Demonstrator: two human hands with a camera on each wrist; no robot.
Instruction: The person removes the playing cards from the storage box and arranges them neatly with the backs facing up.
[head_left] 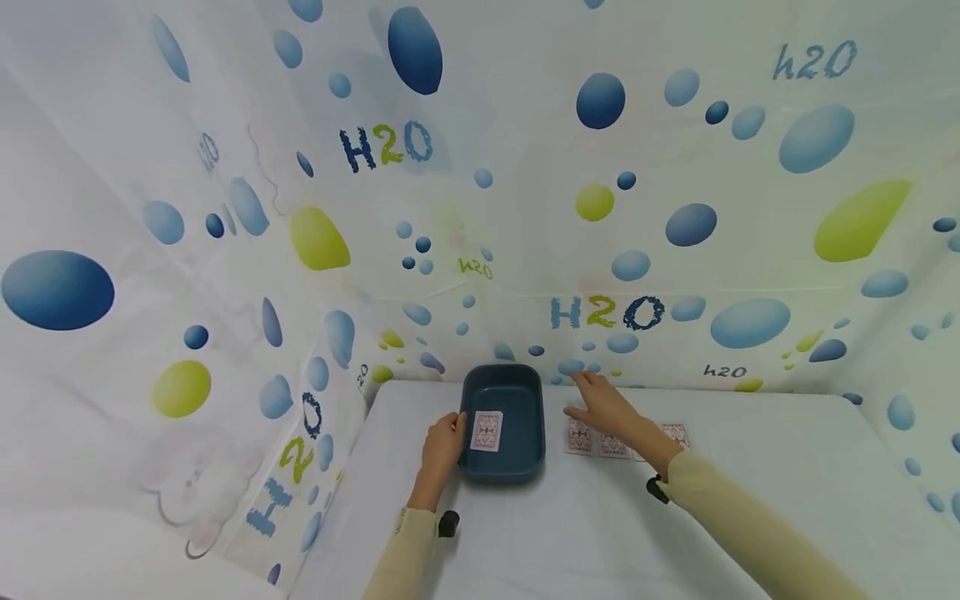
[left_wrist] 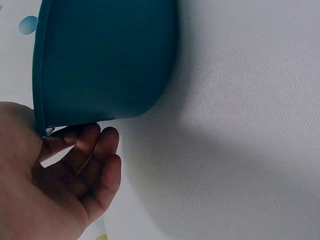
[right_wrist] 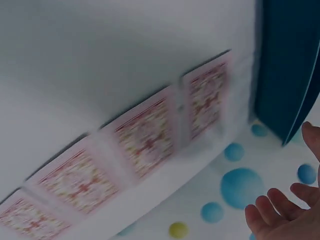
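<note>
Teal plastic tub (head_left: 502, 421), one card (head_left: 486, 431) lying inside, is sitting between the hands: left hand (head_left: 442, 442) curling against its left rim, right hand (head_left: 603, 404) hovering spread above the card row (head_left: 611, 442). Left wrist: fingers (left_wrist: 97, 150) cupping the wall (thumb hidden). Right wrist: row running lengthwise away from the tub, fingers (right_wrist: 272, 212) relaxed, holding nothing.

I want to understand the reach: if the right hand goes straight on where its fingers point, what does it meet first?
Probably the curtain behind the table. The right hand points away past the bin, above the cards; depth is unclear.
</note>
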